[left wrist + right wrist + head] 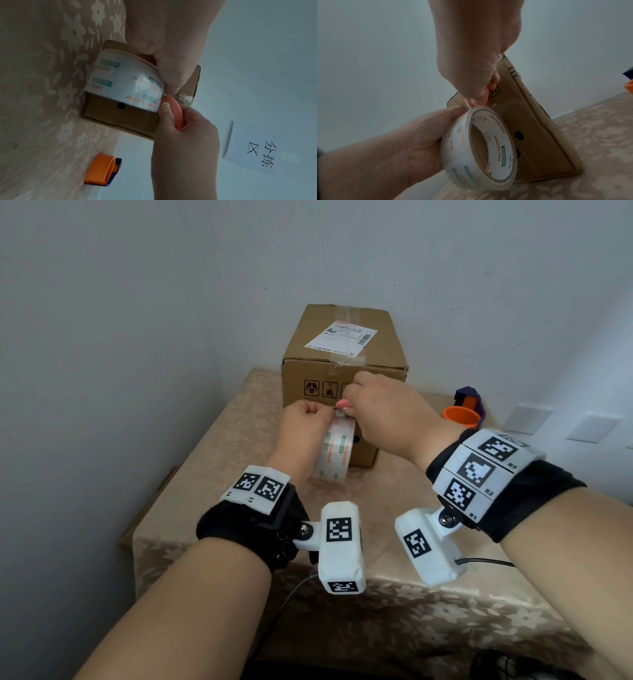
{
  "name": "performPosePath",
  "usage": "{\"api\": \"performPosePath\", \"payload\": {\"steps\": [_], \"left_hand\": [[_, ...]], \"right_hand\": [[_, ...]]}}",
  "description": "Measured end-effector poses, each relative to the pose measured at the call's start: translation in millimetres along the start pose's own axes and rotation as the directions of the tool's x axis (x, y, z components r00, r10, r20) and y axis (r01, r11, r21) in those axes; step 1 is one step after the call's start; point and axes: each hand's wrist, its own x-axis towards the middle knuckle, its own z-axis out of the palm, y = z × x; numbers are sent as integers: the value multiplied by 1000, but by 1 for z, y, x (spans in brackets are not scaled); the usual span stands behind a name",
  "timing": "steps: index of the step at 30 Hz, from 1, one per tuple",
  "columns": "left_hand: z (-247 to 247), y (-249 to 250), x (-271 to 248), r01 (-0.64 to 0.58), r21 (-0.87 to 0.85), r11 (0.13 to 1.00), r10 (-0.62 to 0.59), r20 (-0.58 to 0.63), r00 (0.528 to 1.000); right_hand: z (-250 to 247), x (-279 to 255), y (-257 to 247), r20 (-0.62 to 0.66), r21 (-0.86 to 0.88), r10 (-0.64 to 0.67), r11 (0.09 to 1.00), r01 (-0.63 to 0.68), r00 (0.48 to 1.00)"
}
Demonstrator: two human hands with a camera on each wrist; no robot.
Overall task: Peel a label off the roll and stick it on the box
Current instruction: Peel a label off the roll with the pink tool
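Note:
A brown cardboard box (387,337) stands at the back of the table, with a white shipping label (342,337) on its top. In front of it my left hand (308,419) grips a roll of clear printed tape (334,450) upright above the table, thumb at the roll's top edge. The roll (479,148) shows its white core in the right wrist view. My right hand (370,409) holds a small pink tool (175,111) and puts its tip against the top of the roll (123,82), right next to my left thumb. No free tape end is plainly visible.
A floral beige cloth covers the table (342,604). An orange and purple tape dispenser (460,416) sits at the right back, beside the box. Grey walls close in behind and at the left. A paper sign (257,152) hangs on the wall.

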Motion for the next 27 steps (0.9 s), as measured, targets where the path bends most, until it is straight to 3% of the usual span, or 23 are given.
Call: {"api": "performPosePath", "payload": {"steps": [13, 18, 23, 27], "left_hand": [[-1, -6, 0, -3, 37, 999, 3, -1, 1000], [-6, -17, -1, -47, 64, 997, 46, 15, 999], [-10, -17, -3, -146, 133, 980, 125, 156, 980], [-4, -20, -9, -252, 335, 908, 128, 351, 928]], "right_hand": [[0, -3, 5, 3, -46, -9, 999, 9, 1000], [6, -12, 17, 47, 40, 73, 996, -75, 996], [12, -26, 26, 12, 272, 220, 938, -215, 975], [25, -42, 35, -63, 474, 335, 839, -268, 940]]}}
